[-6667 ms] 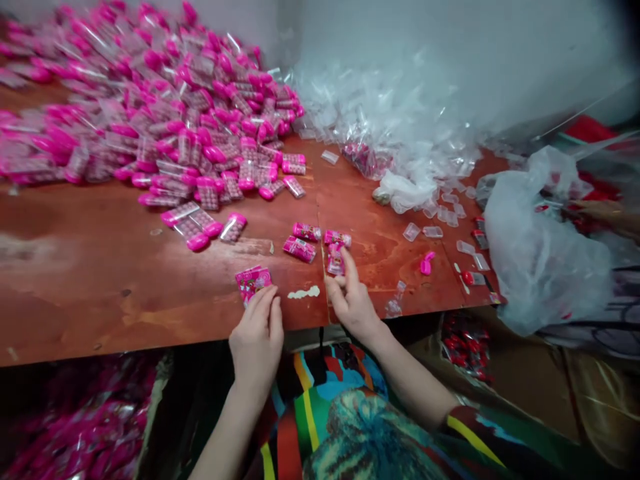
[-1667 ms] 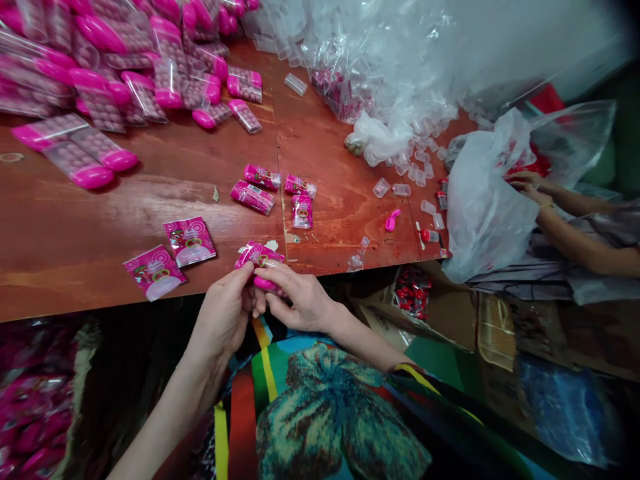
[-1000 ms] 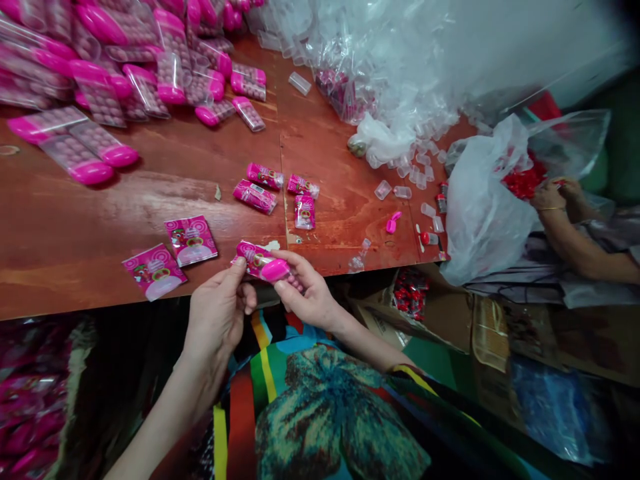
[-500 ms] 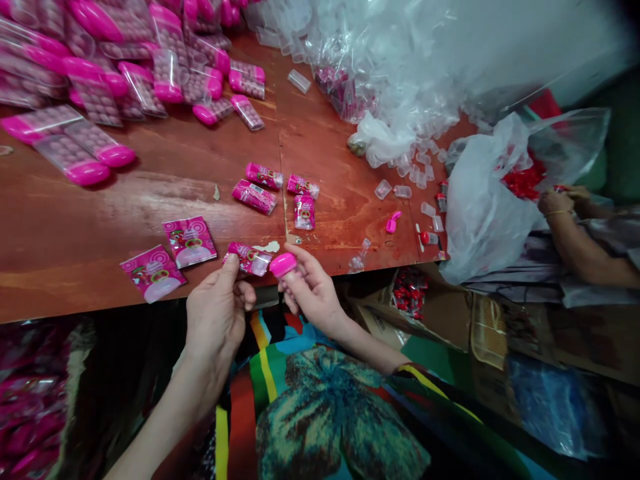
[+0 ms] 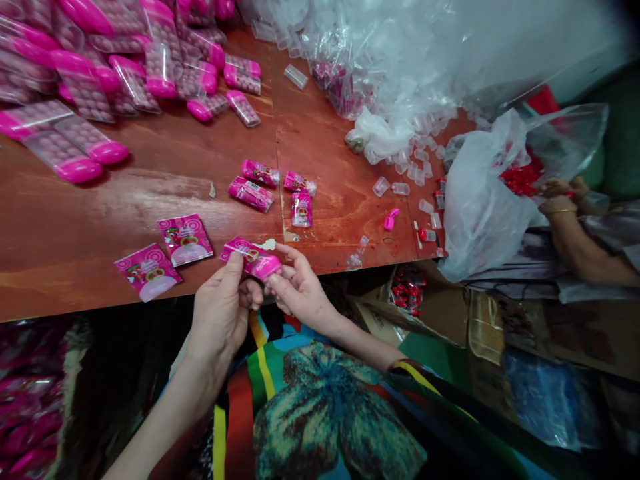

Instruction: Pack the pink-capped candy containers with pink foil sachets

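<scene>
My left hand (image 5: 223,303) pinches a pink printed plastic sleeve (image 5: 241,247) between thumb and fingers, just over the table's front edge. My right hand (image 5: 305,293) grips the lower part of a small candy container (image 5: 267,268), whose pink cap is now inside the sleeve's right end. The fingers hide the container's other end. Left of my hands lie two flat printed sleeves, an upper one (image 5: 185,240) and a lower one (image 5: 149,272). Several wrapped containers (image 5: 251,194) rest on the table beyond my hands.
Large pink-capped tubes of candy balls (image 5: 85,80) are piled at the back left. Clear bags and small plastic cups (image 5: 400,189) spread across the back right. At the right, a co-worker's hands (image 5: 560,197) are beside a white bag (image 5: 475,200). A cardboard box (image 5: 445,313) stands below the table.
My right hand has moved slightly left, bringing the capped end of the container into the sleeve's opening. My left hand still holds the sleeve. The whole view has shifted slightly.
</scene>
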Action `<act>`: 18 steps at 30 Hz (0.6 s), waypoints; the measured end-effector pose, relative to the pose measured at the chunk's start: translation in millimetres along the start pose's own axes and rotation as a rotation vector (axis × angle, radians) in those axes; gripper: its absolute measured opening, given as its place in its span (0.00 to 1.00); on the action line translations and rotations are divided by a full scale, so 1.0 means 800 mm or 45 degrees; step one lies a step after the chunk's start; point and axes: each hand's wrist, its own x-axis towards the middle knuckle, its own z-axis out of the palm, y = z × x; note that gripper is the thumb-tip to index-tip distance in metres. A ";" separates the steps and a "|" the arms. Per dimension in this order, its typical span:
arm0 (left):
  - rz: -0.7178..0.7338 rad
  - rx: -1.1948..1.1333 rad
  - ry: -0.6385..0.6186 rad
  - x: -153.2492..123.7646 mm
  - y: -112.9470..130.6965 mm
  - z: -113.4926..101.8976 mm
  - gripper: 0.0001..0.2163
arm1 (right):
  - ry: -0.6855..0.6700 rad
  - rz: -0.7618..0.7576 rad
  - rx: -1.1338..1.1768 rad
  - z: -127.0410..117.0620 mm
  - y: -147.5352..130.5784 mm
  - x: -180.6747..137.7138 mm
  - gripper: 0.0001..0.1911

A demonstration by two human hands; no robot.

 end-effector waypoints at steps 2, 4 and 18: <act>-0.030 0.057 -0.062 -0.003 -0.001 0.001 0.17 | -0.024 -0.053 -0.087 -0.004 0.001 0.001 0.30; -0.074 0.103 -0.115 -0.005 -0.002 0.000 0.17 | -0.047 -0.132 -0.284 -0.009 -0.002 0.003 0.29; -0.104 0.138 -0.276 -0.004 0.004 -0.005 0.21 | -0.248 0.039 0.046 -0.014 0.005 0.006 0.28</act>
